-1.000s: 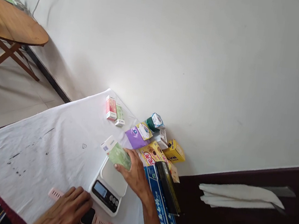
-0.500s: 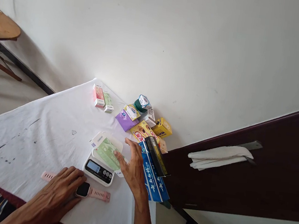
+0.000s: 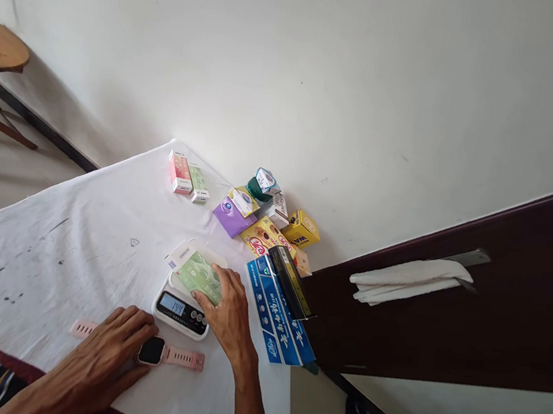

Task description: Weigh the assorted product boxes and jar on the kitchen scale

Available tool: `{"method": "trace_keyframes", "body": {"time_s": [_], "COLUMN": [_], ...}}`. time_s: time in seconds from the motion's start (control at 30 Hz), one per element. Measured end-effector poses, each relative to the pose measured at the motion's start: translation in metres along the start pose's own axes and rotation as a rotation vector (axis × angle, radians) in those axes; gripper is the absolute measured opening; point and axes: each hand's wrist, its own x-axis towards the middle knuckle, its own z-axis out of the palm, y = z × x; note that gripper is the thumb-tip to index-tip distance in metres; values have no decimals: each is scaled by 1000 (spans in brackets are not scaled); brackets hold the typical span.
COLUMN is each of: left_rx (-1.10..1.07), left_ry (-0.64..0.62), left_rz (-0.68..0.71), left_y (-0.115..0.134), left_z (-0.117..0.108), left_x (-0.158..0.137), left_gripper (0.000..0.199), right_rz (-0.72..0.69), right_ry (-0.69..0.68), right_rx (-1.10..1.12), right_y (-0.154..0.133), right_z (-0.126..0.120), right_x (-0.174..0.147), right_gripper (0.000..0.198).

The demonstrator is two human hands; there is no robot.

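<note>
Here's my right hand [image 3: 230, 307], thumb and fingers clamped on the near-right end of the green-and-white carton [image 3: 199, 273]! That carton lies on the digital kitchen scale [image 3: 180, 319], above its lit display, white end pointing away from my grip. Over to my left hand [image 3: 115, 342]: fingers together, palm down across the strap of the pink smartwatch [image 3: 151, 350] on the cloth-covered surface [image 3: 100, 246], just beside the scale; whether it's gripping, I can't tell.
</note>
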Motion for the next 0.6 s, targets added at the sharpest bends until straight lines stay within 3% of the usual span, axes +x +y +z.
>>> {"method": "trace_keyframes", "body": {"time_s": [0.13,0.33,0.47,0.6], "left_rx": [65,154,175,161], "left_ry": [34,67,124,171], "left_rz": [41,64,103,109], "left_y": [-3,-9,-14,-18], "left_z": [1,8,12,8], "left_x": [-1,-1,-4,-16], "left_gripper": [34,41,43,42], "right_rz": [103,419,483,433], "right_ry": [157,446,463,420], "right_rx": [56,-75,-177,-236], "right_y": [14,57,79,86], "right_z": [-5,4,24,34], "right_x": [-19,-65,-82,-88], "right_gripper": [47,65,65,67]}}
